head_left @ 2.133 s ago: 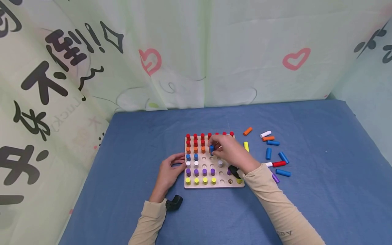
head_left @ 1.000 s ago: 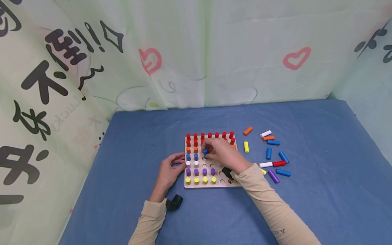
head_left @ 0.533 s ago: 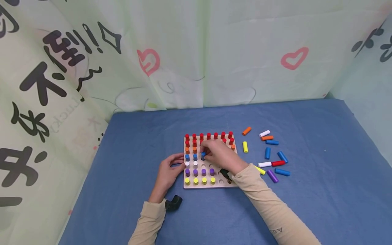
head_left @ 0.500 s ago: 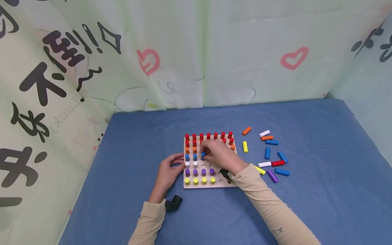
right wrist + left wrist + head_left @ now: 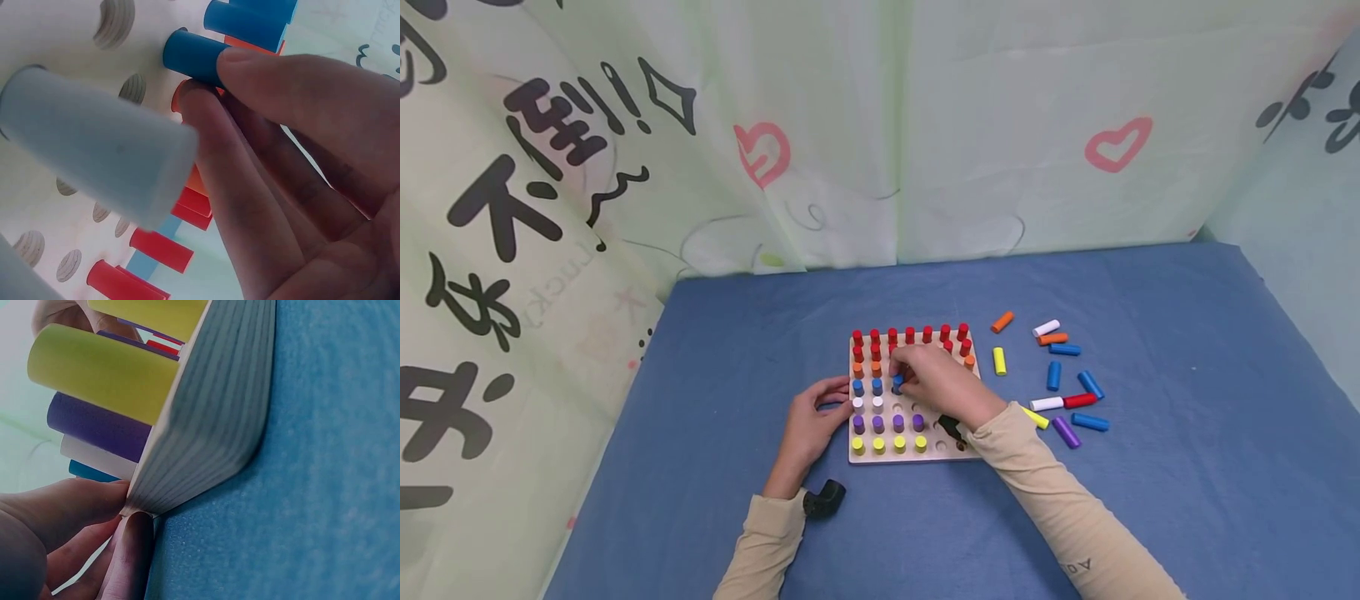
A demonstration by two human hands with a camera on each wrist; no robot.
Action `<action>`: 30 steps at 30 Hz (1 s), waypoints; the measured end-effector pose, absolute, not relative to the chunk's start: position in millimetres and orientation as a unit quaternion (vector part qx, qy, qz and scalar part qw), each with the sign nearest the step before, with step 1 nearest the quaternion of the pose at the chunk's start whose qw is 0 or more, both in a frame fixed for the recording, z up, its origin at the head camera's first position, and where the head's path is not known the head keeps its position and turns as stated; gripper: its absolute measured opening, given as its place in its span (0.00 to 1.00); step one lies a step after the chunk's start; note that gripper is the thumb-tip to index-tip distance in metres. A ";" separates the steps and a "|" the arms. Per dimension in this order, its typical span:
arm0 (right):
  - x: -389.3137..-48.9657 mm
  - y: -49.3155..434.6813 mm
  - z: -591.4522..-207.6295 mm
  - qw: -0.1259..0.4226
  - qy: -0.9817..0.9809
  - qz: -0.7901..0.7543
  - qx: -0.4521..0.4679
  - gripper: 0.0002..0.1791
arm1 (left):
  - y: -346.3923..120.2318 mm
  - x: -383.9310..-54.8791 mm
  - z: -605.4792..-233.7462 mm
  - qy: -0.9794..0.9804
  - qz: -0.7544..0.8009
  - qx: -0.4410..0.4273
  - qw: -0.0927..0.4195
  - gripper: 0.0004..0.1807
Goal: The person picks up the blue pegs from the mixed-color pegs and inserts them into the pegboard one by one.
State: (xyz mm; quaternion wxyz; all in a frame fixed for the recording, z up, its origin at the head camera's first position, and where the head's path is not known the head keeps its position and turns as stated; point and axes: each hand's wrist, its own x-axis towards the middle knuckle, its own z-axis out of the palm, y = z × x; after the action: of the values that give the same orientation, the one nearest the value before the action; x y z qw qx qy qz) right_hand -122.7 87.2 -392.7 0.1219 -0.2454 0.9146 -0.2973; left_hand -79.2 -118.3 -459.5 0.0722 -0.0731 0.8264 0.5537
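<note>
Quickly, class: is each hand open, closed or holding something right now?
Left hand: closed, holding the pegboard by its edge.
Right hand: closed, pinching a blue peg.

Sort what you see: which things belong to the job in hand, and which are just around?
Belong to the job:
blue peg, pinched by the right hand
pegboard, held by the left hand
standing pegs
loose pegs, probably

Just around:
blue cloth
printed curtain
black wrist devices

At the right hand (image 5: 938, 379) the peg (image 5: 192, 55) is showing blue, at the left hand (image 5: 811, 419) the pale board (image 5: 931, 434) is displaying red, orange, blue, white, purple and yellow peg rows (image 5: 878, 424), and beneath both the tabletop (image 5: 760, 333) is showing plain blue.
</note>
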 end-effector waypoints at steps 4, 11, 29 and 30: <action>-122.3 86.8 -392.2 0.121 0.915 -0.297 -0.245 0.08 | -118.4 -78.4 -459.3 0.828 0.552 -0.068 0.070 0.22; -123.0 86.6 -392.6 0.112 0.912 -0.298 -0.258 0.08 | -117.9 -78.1 -459.1 0.826 0.555 -0.068 0.068 0.22; -122.4 85.0 -395.2 0.119 0.916 -0.288 -0.252 0.09 | -117.6 -78.6 -459.2 0.823 0.559 -0.072 0.069 0.22; -122.1 85.1 -394.3 0.118 0.916 -0.287 -0.253 0.09 | -117.8 -78.7 -459.1 0.824 0.558 -0.071 0.069 0.22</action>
State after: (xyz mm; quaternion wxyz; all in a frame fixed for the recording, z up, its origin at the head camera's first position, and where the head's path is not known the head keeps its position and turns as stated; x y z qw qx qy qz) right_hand -122.1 85.1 -394.3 0.1182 -0.2527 0.9164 -0.2872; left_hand -78.7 -117.8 -459.1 0.0686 -0.0715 0.8238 0.5581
